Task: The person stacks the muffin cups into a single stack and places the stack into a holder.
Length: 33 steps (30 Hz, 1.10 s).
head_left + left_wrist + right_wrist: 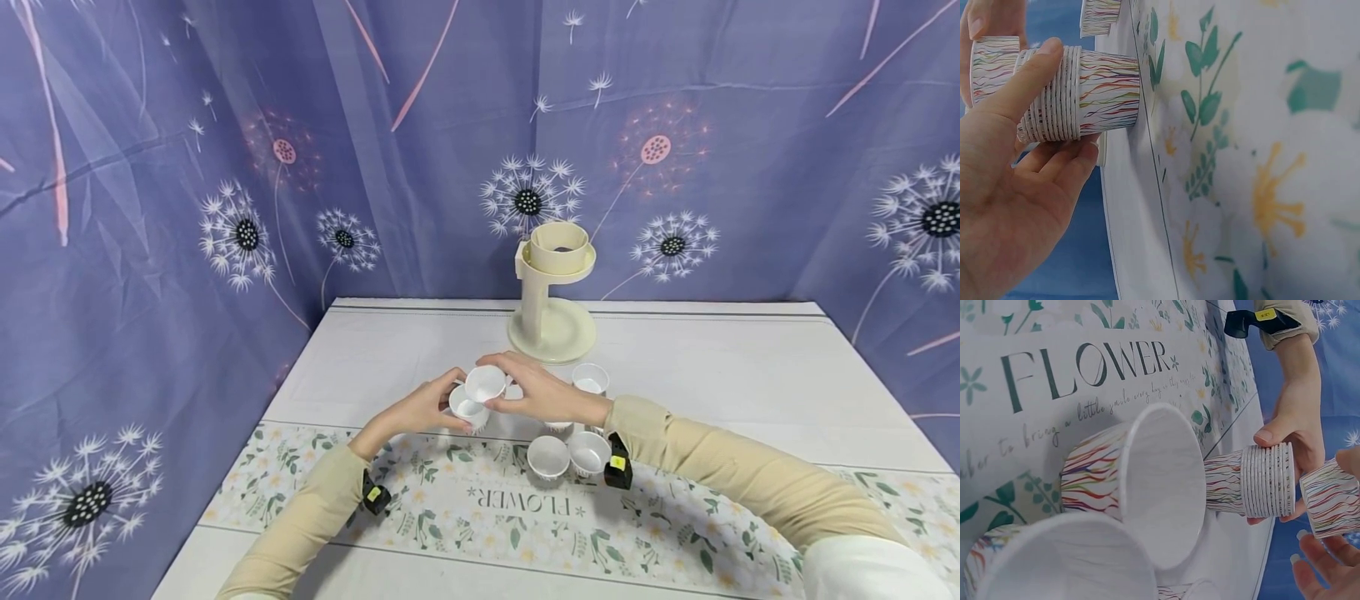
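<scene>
My left hand grips a nested stack of paper cups with wavy coloured lines, thumb on one side and fingers on the other. The stack stands upright, its base on the table in the left wrist view. A single matching paper cup is held by my right hand, between thumb and fingers, mouth up. It is close to the stack's top rim; whether they touch I cannot tell. Several loose cups stand mouth up by my right forearm, among them a near cup and a far cup; the forearm partly hides others.
Behind the hands stands a cream-coloured stand with a round base and a ring-shaped top. A white cloth with a flowered band and the word FLOWER covers the table. Blue-purple dandelion curtains hang behind and at the sides.
</scene>
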### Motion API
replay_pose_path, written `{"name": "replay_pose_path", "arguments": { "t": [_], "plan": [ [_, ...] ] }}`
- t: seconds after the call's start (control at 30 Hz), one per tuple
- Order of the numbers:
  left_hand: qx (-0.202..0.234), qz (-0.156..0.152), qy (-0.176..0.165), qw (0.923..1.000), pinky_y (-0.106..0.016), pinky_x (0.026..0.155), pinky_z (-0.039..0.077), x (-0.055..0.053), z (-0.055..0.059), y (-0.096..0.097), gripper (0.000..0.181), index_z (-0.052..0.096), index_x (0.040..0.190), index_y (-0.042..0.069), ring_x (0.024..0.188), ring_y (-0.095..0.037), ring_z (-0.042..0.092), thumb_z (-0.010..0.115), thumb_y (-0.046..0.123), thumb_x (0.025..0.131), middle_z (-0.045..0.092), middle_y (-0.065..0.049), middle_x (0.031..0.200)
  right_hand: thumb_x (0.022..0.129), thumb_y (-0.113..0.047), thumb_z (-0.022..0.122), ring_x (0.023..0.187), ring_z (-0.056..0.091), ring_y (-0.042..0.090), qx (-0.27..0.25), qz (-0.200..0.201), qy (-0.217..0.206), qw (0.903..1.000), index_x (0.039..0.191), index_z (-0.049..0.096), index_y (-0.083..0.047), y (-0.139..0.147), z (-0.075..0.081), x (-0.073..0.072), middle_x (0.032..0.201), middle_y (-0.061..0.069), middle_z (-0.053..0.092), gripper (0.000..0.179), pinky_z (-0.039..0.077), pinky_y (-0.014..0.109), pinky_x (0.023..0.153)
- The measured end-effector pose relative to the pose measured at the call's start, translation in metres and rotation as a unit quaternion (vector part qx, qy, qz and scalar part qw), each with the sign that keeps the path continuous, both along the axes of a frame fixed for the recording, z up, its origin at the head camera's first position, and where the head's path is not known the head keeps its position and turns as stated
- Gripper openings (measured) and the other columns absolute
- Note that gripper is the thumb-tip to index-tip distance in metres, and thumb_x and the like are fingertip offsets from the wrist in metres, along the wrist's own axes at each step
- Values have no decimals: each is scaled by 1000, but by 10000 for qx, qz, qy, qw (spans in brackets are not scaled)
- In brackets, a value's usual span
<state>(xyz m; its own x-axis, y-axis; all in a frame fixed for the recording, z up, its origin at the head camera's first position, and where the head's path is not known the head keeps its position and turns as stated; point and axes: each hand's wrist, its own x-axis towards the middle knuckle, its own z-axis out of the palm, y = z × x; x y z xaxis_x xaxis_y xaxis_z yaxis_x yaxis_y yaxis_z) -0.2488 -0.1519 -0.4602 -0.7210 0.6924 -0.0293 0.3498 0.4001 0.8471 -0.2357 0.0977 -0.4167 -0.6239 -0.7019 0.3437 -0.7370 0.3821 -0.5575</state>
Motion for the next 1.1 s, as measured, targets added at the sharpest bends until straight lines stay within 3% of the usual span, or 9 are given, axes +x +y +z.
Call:
{"name": "replay_pose_path", "arguments": {
  "t": [0.17, 0.37, 0.6, 0.73, 1.1],
  "plan": [
    [66, 40, -52, 10000, -33, 95, 53, -2, -3, 0, 60, 39, 129, 5, 115, -33, 62, 77, 8, 82, 59, -21, 126, 89, -26, 70, 119, 54, 22, 110, 31, -126, 9999, 140, 46, -8, -1, 0, 1, 133, 12, 56, 59, 48, 43, 99],
    [105, 16, -21, 9999, -32, 97, 52, -2, -2, 0, 61, 39, 130, 5, 117, -33, 60, 77, 11, 82, 58, -19, 128, 90, -25, 69, 118, 54, 23, 205, 104, -194, 9995, 142, 43, -6, -3, 0, 1, 134, 14, 54, 61, 52, 42, 91],
    [203, -46, -34, 9998, -31, 99, 51, -1, -4, -2, 73, 33, 140, 5, 121, -33, 58, 76, 10, 82, 55, -19, 132, 92, -25, 67, 123, 54, 25, 317, 245, -274, 9988, 145, 40, -5, -8, 0, 1, 138, 12, 53, 63, 52, 44, 94],
    [216, -10, -84, 9997, -29, 98, 51, 0, -4, -3, 77, 31, 143, 6, 122, -33, 58, 77, 10, 82, 55, -18, 133, 93, -27, 66, 118, 55, 22, 422, 194, -421, 9980, 147, 37, -6, -9, -1, 0, 141, 11, 51, 65, 52, 47, 91],
    [273, 0, -107, 9996, -29, 103, 48, -1, -3, -2, 79, 32, 144, 4, 125, -32, 55, 78, 7, 80, 52, -18, 134, 94, -30, 64, 114, 55, 21, 620, 99, -449, 9970, 146, 37, -2, -15, -1, 0, 142, 11, 51, 64, 47, 42, 98]
  ]
}}
